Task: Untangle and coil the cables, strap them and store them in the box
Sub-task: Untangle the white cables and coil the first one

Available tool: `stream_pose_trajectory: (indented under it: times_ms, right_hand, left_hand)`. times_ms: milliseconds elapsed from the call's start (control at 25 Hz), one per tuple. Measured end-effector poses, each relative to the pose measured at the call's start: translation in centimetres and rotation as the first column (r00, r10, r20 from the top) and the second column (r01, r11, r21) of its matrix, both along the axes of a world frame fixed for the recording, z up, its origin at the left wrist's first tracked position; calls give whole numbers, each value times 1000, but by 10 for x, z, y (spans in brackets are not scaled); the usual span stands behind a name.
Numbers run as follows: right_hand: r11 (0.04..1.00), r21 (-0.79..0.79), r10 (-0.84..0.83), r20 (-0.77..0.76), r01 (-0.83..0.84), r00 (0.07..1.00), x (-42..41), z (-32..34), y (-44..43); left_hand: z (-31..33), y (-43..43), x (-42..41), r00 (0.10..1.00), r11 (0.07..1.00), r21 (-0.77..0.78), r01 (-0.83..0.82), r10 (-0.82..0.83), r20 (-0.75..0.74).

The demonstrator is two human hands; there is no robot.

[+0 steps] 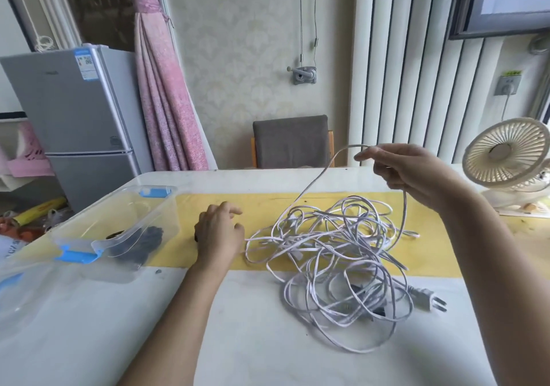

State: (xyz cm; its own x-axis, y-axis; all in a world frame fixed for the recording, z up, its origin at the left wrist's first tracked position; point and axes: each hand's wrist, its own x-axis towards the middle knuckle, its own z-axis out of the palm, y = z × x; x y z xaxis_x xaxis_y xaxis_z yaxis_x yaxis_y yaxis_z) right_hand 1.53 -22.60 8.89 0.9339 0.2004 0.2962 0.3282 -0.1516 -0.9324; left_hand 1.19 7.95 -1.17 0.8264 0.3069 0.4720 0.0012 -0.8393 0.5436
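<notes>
A tangled heap of white cable (333,254) lies on the table to the right of centre, its white plug (428,297) at the near right edge of the heap. My right hand (416,171) is raised above the heap and pinches one strand, lifting a loop of it. My left hand (218,233) rests on the table left of the heap, fingers curled over something small and dark that I cannot identify. A clear plastic box (125,225) with blue latches stands at the left, with a dark coiled bundle (145,245) seen through its wall.
A clear lid (20,290) lies at the near left. A white desk fan (509,159) stands at the right edge of the table. A grey chair (291,141) sits behind the far edge, and a small fridge (80,111) stands at the left.
</notes>
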Motion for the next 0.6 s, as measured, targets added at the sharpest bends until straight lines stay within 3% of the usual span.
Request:
stream_pose_trajectory:
  times_ms: [40, 120, 200, 320, 440, 480, 600]
  right_hand:
    - [994, -94, 52, -1, -52, 999, -3, 0, 0]
    - [937, -298, 191, -4, -183, 982, -13, 4, 7]
    - [830, -462, 324, -59, -313, 944, -27, 8, 17]
    - [689, -595, 423, -134, -415, 896, -41, 12, 29]
    - [733, -635, 269, -58, -243, 961, -38, 9, 25]
    - [753, -632, 203, -41, -183, 978, -34, 6, 20]
    - [808, -589, 13, -27, -26, 1000, -20, -9, 4]
  left_hand:
    - [3, -8, -5, 990, 993, 17, 117, -118, 73]
    - [9, -39, -23, 902, 902, -107, 417, -396, 173]
    - [11, -73, -45, 784, 749, -251, 613, -615, 81]
    - [2, -96, -57, 667, 684, -115, 720, -728, -154]
    - [-5, -99, -60, 656, 655, 134, 744, -677, -333]
    - [-7, -98, -60, 630, 647, 97, 756, -681, -373]
    - [5, -91, -65, 493, 592, -245, 767, -789, -366]
